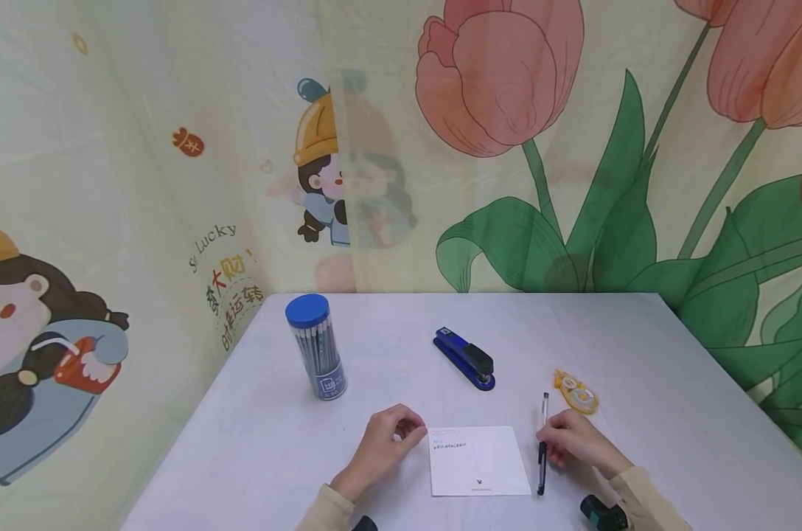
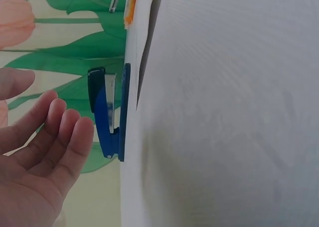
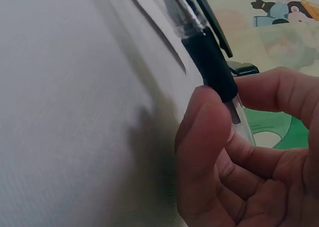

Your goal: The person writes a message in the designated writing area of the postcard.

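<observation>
A white sheet of notepaper (image 1: 480, 464) lies on the table with a line of handwriting near its top left. My left hand (image 1: 389, 442) is beside its upper left corner, fingers loosely bent. The left wrist view shows that hand (image 2: 47, 142) with nothing between thumb and fingers. My right hand (image 1: 580, 440) is right of the paper and pinches a clear-barrelled pen (image 1: 542, 472) with a black grip. In the right wrist view, the thumb and index finger of the hand (image 3: 234, 152) meet at the end of the pen's black grip (image 3: 212, 62).
A blue stapler (image 1: 464, 358) lies behind the paper. The yellow correction tape (image 1: 576, 392) is just beyond my right hand. At the back left stands a clear tub of pencils (image 1: 318, 354) with a blue lid. A printed curtain (image 1: 388, 265) hangs behind the white table (image 1: 242, 457).
</observation>
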The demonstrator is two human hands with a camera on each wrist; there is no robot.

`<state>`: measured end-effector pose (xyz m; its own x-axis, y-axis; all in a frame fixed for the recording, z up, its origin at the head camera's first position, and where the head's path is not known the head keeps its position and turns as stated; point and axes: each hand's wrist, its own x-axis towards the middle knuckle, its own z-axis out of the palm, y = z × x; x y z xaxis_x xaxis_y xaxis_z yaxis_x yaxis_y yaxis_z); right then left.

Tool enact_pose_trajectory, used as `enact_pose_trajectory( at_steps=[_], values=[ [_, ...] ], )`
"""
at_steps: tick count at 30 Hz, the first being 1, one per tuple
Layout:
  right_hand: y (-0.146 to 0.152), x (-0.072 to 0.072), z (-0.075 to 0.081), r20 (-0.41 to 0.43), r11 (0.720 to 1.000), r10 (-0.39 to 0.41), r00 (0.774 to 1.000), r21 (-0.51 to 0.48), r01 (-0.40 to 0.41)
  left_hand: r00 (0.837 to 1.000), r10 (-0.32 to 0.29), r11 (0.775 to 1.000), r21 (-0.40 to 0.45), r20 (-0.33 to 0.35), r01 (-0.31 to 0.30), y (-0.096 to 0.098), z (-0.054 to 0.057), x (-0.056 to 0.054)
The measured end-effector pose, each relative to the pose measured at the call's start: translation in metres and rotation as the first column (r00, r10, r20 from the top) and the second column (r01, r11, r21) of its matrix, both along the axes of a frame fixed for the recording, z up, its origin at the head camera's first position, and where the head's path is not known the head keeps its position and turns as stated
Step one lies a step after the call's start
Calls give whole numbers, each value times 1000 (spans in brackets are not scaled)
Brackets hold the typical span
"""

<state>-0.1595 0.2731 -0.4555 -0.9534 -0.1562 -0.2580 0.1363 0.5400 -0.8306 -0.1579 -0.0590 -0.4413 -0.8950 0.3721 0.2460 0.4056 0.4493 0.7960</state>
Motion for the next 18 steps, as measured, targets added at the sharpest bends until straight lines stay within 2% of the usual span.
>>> enact_pose_trajectory(
  at_steps=[8,14,18],
  values=[
    [-8,1,-1,-40,992,-10,999,128,15,1000,-6,1000,-18,-8,6,0,-5,0],
    [-20,2,3,-55,961,-97,994,255,108,1000,-3,1000,-31,12,3,0,-5,-1],
    [-24,3,5,-62,942,-121,991,307,134,1000,-4,999,-36,27,5,1,-5,-1]
  ],
)
